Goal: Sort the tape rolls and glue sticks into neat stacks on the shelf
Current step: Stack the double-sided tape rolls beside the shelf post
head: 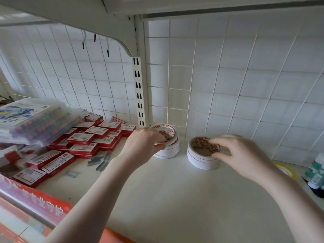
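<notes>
Two stacks of white tape rolls stand on the white shelf (168,193) near the back grid wall. My left hand (143,142) grips the top roll of the left tape stack (169,149), and that roll sits tilted. My right hand (240,155) pinches the top roll of the right tape stack (201,158), thumb at its front rim and fingers over its inner ring. A yellow-edged tape roll (287,170) lies flat behind my right wrist. Green-labelled bottles (315,174), perhaps glue, stand at the right edge.
Red staple boxes (84,139) are piled at the left, with loose staple strips (101,161) in front of them. Plastic-wrapped colour sets (35,120) lie on top of the pile. A slotted upright post (139,88) divides the back wall.
</notes>
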